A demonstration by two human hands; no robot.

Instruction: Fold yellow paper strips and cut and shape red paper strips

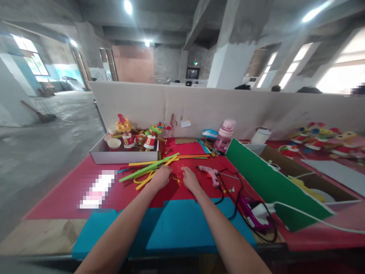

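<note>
My left hand [162, 178] is closed, fingers curled, at the right end of a loose bundle of foam or paper strips; what it holds, if anything, is hidden. Among these are a green strip [142, 169] and a yellow strip [146, 181]. Just across from it, my right hand [189, 179] has its fingers pinched together low over the red table covering [205, 190]. Something tiny and reddish may be at its fingertips, too small to name. Small yellow scraps [178, 180] lie between the hands. A pink hot glue gun [210, 174] rests to the right of my right hand.
At back left a white box [125, 156] holds paper cups and cup figures. A green-sided box [268, 182] stands at right, before it a purple power strip [253, 217] with cables. Blue sheets [176, 228] cover the front edge. A pale partition [142, 102] closes the back.
</note>
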